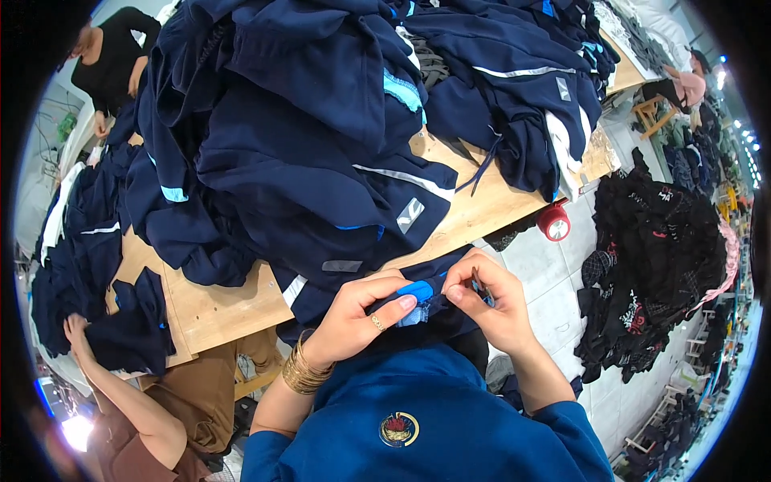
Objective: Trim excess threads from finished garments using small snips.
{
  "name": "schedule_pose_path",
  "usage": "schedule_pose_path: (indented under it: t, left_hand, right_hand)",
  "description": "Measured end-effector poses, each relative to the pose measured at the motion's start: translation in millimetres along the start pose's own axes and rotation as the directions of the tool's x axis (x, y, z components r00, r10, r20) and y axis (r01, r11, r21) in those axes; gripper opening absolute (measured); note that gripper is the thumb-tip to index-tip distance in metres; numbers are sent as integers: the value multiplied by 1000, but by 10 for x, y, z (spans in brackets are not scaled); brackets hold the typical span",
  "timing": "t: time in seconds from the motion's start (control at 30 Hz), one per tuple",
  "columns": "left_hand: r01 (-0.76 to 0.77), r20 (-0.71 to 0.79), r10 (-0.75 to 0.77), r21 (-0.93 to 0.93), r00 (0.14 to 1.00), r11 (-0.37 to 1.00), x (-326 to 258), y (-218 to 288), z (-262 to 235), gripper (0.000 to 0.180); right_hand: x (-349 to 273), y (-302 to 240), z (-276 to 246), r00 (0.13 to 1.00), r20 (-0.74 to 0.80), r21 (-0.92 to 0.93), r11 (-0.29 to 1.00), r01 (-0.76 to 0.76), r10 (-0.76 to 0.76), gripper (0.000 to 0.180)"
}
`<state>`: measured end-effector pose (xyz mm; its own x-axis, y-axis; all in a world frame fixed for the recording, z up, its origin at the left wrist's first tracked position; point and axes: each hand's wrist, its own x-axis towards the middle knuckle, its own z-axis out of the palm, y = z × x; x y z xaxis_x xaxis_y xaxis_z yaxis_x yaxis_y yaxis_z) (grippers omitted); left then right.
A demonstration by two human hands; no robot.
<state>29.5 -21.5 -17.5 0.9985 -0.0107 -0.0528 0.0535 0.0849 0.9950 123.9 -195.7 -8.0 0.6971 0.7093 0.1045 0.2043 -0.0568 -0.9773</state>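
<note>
In front of my chest, a navy garment (438,283) with a bright blue strip and a light blue patch is held between both hands. My left hand (353,317), with gold bangles at the wrist and a ring, pinches the blue strip between thumb and fingers. Close by on the right, my right hand (494,301) is closed, thumb and fingertip pinching the garment's edge. A thin dark thing (477,281) shows among its fingers; its kind I cannot make out. The rest of the garment hangs below, partly hidden by my hands.
A large heap of navy garments (297,145) covers much of the wooden table (450,221). Right of the table edge are a red round object (553,222) and a pile of black clothes (650,265). At the left, a co-worker's hand (76,333) touches navy cloth.
</note>
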Motion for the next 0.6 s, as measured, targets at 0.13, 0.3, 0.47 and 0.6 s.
schedule_pose_path:
  t: [0.13, 0.3, 0.47, 0.6]
  left_hand:
    - [26, -29, -26, -24, 999, 999, 20, -8, 2, 16]
    - [34, -62, -39, -91, 997, 995, 24, -51, -46, 15]
    - [73, -76, -83, -130, 994, 989, 54, -54, -78, 16]
    - [109, -71, -125, -199, 990, 974, 82, -69, -78, 17]
  right_hand:
    - [12, -37, 31, 998, 45, -12, 999, -38, 39, 7]
    - [33, -128, -62, 994, -45, 9, 995, -101, 102, 15]
    - [52, -192, -202, 988, 85, -547, 822, 156, -131, 28]
    - [8, -85, -186, 967, 167, -736, 628, 254, -195, 28]
